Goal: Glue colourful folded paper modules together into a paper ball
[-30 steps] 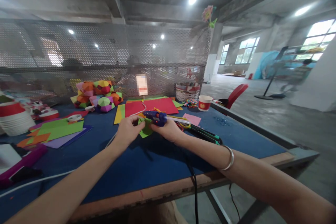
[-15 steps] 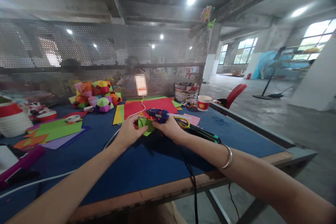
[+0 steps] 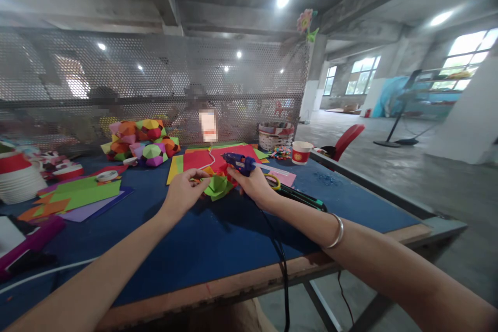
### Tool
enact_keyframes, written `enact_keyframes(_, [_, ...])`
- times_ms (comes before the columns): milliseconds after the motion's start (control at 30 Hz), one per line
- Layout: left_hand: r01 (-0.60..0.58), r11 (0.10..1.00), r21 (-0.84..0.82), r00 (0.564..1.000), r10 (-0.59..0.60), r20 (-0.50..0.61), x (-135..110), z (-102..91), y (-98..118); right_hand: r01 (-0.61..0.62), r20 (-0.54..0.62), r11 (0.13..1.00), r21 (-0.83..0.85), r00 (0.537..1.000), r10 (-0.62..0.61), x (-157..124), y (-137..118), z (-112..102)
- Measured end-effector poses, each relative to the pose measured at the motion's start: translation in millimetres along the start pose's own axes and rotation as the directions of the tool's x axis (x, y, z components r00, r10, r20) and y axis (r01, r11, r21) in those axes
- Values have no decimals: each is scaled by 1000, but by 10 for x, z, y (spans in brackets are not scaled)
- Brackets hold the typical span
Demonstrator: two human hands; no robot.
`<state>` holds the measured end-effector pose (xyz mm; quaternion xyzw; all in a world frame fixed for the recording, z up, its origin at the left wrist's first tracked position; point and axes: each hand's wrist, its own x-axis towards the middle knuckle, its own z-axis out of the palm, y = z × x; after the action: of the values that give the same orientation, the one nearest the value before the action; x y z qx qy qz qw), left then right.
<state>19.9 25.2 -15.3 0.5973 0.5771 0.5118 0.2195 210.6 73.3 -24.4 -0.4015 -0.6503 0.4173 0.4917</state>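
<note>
My right hand (image 3: 252, 182) is wrapped around a blue glue gun (image 3: 239, 162), whose nozzle points left. Just below the gun sits a folded paper piece (image 3: 218, 187), light green in front with orange and red parts behind. My left hand (image 3: 187, 189) is closed in a pinch at the left edge of this paper piece, its fingertips partly hidden. A black cord (image 3: 282, 264) hangs from near the right hand over the table's front edge.
Colored paper sheets (image 3: 233, 156) lie behind the hands, others (image 3: 85, 194) at left. Paper balls (image 3: 153, 153) sit at back left. Yellow-handled scissors (image 3: 274, 181) and a black-green tool (image 3: 301, 198) lie right. A paper cup (image 3: 301, 153) and basket (image 3: 276, 136) stand behind.
The green paper has turned and now shows red and orange parts behind it. My left hand has shifted slightly left, its fingers more closed. The glue gun has moved slightly right and up.
</note>
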Motion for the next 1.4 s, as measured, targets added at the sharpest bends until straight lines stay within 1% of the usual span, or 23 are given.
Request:
enact_keyframes(67, [-19,999,36,999,17,38,-18,22,-3,0,0,1000,5,1000,0,2,3,-1])
enact_keyframes(133, [-82,991,108,996,79,31,-33,28,0,-4,5,1000,1,1000,4,2,4,1])
enact_keyframes(200, [-188,963,194,982,191,7,-51,24,17,-2,9,1000,-3,1000,2,1,3,1])
enact_keyframes(267, [-316,917,245,948,318,31,-80,20,49,2,8,1000,-5,1000,-2,-2,0,0])
enact_keyframes(300, [-381,890,252,924,374,77,-100,20,68,4,5,1000,-4,1000,-4,-4,-3,-2])
enact_keyframes(367, [-492,833,253,867,446,221,-146,21,105,-1,1,1000,-6,1000,1,-10,-11,-5])
enact_keyframes(433, [-563,781,270,810,457,366,-188,22,130,-15,-5,1000,-15,1000,15,-16,-23,-8])
enact_keyframes(467, [-582,760,290,792,448,415,-204,22,137,-16,-7,1000,-18,1000,15,-19,-29,-9])
enact_keyframes(533, [-596,729,336,779,425,460,-219,20,141,-13,-3,1000,-23,1000,13,-25,-42,-8])
enact_keyframes(633, [-582,715,387,792,392,467,-208,18,135,-8,13,1000,-23,1000,8,-36,-60,0])
enact_keyframes(767, [-562,719,409,806,366,465,-174,17,115,-9,23,1000,-17,1000,9,-49,-72,10])
enact_keyframes(867, [-560,727,398,811,381,444,-151,14,90,-4,32,1000,-13,999,5,-47,-72,5])
enact_keyframes(1033, [-559,747,359,811,403,424,-126,8,64,-18,10,1000,-23,1000,18,-15,-78,-31])
enact_keyframes(1167, [-565,761,319,812,444,378,-112,5,42,-17,-5,1000,2,1000,17,26,-138,-76])
enact_keyframes(1233, [-577,761,296,805,469,363,-106,1,22,-22,-13,1000,-4,1000,22,39,-194,-122])
enact_keyframes(1300, [-596,753,279,791,489,368,-101,-4,3,-47,-20,999,-10,999,47,38,-257,-215])
enact_keyframes(1367, [-615,740,272,776,506,378,-99,-7,-10,-86,-19,996,-4,996,86,24,-309,-383])
enact_keyframes(1400, [-624,733,271,769,514,380,-98,-7,-14,-105,-17,994,-17,994,105,13,-328,-500])
